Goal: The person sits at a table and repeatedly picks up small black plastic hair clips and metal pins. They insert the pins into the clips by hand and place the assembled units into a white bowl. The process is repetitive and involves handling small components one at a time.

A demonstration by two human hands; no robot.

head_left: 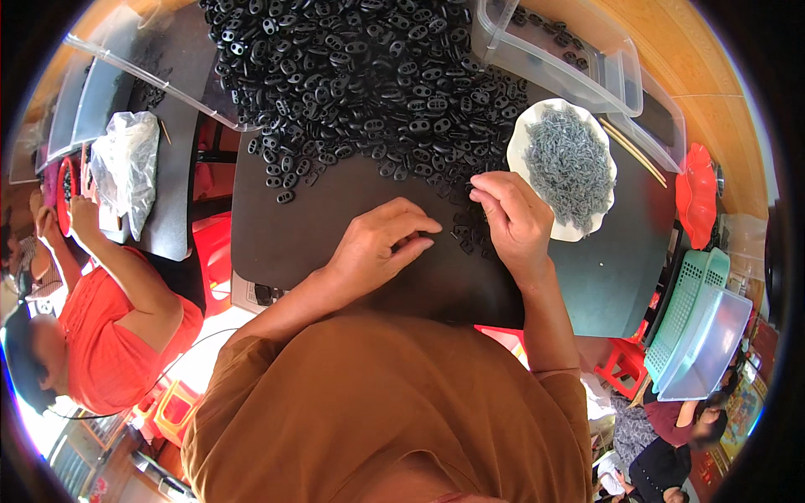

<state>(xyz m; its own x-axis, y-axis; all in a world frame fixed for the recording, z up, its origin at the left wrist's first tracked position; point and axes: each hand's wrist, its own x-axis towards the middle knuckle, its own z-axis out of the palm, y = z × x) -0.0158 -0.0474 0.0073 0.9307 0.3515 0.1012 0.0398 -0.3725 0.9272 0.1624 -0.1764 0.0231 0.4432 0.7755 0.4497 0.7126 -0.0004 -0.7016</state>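
Note:
A large heap of small black oval pieces with two holes [360, 80] covers the far part of the dark table. My left hand [377, 243] hovers above the table's near middle, fingers curled; its thumb and fingertips are a little apart, with nothing visible between them. My right hand [516, 218] is beside the heap's near right edge, with thumb and forefinger pinched together. Whatever they may hold is too small to make out. Below its fingertips lies a loose cluster of smaller black parts [472, 235]. A white scalloped plate [513, 155] of tangled grey, thin pieces [570, 163] stands right of that hand.
Clear plastic bins [558, 63] stand at the back right, near two thin wooden sticks [633, 151]. Right of the table are a red scalloped dish [698, 197] and a green basket [683, 293]. At left, a person in red [126, 327] works at another table holding a plastic bag [126, 172].

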